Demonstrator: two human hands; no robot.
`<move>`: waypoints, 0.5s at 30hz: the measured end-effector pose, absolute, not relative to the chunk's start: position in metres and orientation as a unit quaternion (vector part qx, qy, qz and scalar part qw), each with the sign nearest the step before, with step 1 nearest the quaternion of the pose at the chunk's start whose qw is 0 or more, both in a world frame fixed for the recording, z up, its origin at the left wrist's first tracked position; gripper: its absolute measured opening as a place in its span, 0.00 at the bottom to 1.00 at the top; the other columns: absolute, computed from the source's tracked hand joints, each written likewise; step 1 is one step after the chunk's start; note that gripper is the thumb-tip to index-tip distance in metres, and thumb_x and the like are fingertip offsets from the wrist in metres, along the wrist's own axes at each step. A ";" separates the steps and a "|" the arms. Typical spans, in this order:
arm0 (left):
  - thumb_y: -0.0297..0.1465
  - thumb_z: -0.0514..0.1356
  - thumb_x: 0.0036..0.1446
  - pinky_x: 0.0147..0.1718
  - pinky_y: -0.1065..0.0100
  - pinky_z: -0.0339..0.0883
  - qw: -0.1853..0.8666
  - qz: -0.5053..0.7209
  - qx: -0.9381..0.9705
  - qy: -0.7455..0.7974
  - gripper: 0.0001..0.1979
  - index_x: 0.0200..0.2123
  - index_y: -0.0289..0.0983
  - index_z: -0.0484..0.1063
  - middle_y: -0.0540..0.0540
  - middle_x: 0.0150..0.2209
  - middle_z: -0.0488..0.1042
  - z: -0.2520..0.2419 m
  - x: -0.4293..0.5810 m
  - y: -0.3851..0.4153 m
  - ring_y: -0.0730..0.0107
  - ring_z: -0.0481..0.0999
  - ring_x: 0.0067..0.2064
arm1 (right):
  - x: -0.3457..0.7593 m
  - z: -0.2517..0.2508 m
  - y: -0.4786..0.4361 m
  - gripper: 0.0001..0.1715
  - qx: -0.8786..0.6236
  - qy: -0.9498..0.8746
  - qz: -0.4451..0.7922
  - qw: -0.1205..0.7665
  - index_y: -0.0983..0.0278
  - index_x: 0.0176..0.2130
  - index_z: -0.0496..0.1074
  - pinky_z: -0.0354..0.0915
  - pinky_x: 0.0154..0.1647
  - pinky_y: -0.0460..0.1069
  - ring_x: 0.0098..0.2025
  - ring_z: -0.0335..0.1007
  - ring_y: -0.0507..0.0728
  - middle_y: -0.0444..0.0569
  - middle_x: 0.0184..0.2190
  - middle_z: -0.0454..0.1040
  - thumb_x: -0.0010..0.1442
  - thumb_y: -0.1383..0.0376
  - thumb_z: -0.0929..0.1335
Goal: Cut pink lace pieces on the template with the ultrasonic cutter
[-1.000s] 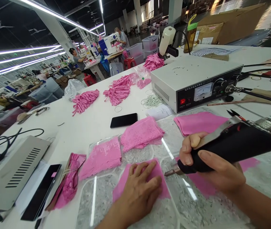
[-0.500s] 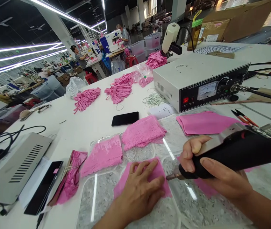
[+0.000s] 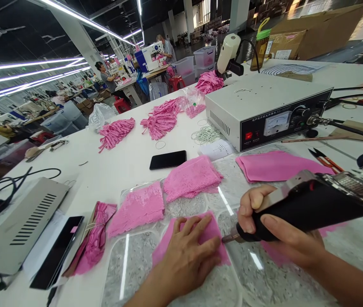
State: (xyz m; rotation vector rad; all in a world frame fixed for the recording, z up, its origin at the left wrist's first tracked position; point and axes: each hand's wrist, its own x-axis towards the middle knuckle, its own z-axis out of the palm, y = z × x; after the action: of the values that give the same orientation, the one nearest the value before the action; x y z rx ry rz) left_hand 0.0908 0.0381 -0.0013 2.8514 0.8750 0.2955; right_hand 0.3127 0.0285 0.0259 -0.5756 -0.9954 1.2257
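Observation:
My left hand [image 3: 186, 253] lies with fingers spread, pressing a pink fabric piece [image 3: 211, 226] against the clear, marbled mat [image 3: 130, 264]. My right hand [image 3: 277, 226] is wrapped round a black handheld ultrasonic welder [image 3: 309, 209]. Its narrow metal tip points left and meets the right edge of that fabric, close by my left fingers. Partly hidden under my right hand is more pink fabric [image 3: 275, 252]. Beyond my hands lie a pink lace piece [image 3: 139, 207], a stack of pink lace [image 3: 192, 177] and folded pink fabric [image 3: 280, 165].
A grey generator box [image 3: 269, 111] stands behind, with snips [image 3: 326, 161] at the right. On the white table are a phone [image 3: 168, 160], rubber bands [image 3: 206, 134] and pink strip bundles [image 3: 117, 132]. Another grey box [image 3: 30, 226] and a tablet-like black slab [image 3: 58, 251] sit left.
My right hand and the welder have shifted slightly left, bringing more of the welder's rear end into view. My left hand and the fabric under it stay in place.

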 end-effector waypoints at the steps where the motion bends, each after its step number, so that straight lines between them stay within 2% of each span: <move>1: 0.37 0.54 0.66 0.51 0.49 0.56 0.069 0.102 0.949 0.291 0.10 0.46 0.43 0.72 0.43 0.64 0.61 -0.002 0.091 0.038 0.53 0.64 0.57 | 0.313 0.026 0.029 0.09 -0.257 -0.442 0.541 0.668 0.59 0.35 0.69 0.67 0.26 0.48 0.24 0.67 0.51 0.43 0.28 0.69 0.60 0.59 0.71; 10: 0.34 0.57 0.64 0.48 0.50 0.61 0.040 0.124 0.953 0.274 0.09 0.46 0.43 0.72 0.42 0.61 0.65 0.003 0.092 0.040 0.53 0.68 0.55 | 0.321 0.029 0.031 0.07 -0.243 -0.428 0.537 0.684 0.59 0.36 0.69 0.70 0.26 0.49 0.25 0.68 0.51 0.44 0.30 0.69 0.60 0.61 0.71; 15: 0.31 0.53 0.66 0.49 0.54 0.63 0.015 0.142 0.960 0.241 0.12 0.50 0.36 0.71 0.39 0.55 0.72 0.019 0.101 0.033 0.58 0.71 0.52 | 0.363 0.036 0.034 0.06 -0.280 -0.404 0.497 0.715 0.58 0.35 0.73 0.71 0.25 0.48 0.25 0.67 0.51 0.43 0.30 0.69 0.56 0.61 0.73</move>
State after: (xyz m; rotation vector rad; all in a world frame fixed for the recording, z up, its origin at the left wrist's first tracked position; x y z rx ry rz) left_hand 0.1011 0.0334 0.0193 2.9866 0.7507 0.4405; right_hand 0.3628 0.0335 0.0357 -0.6205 -0.8941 1.1015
